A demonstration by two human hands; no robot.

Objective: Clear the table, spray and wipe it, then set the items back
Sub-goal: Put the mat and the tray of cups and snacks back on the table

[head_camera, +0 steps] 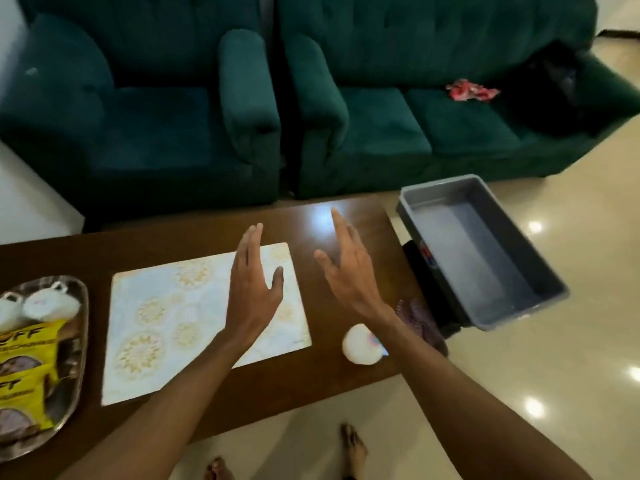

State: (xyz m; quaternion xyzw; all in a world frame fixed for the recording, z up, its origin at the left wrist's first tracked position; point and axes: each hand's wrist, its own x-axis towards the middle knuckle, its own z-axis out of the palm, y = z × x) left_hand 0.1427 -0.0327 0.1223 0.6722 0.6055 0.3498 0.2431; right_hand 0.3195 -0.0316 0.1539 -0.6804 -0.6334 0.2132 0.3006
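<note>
A brown wooden table [349, 233] holds a pale placemat [166, 320] with gold patterns. My left hand [254, 289] hovers over the mat's right part, fingers straight, holding nothing. My right hand [346, 268] is held out over the bare wood right of the mat, fingers straight and empty. A small white round object [360, 344] lies on the table under my right forearm. At the left edge a silver tray [74, 386] carries two white cups [52, 304] and yellow snack packets [26, 358].
An empty grey plastic tub [485, 251] sits off the table's right end, above a dark object on the floor. Green sofas [311, 98] stand behind the table, with a red wrapper [471, 90] on a seat. My bare feet [353, 448] are on the shiny tile floor.
</note>
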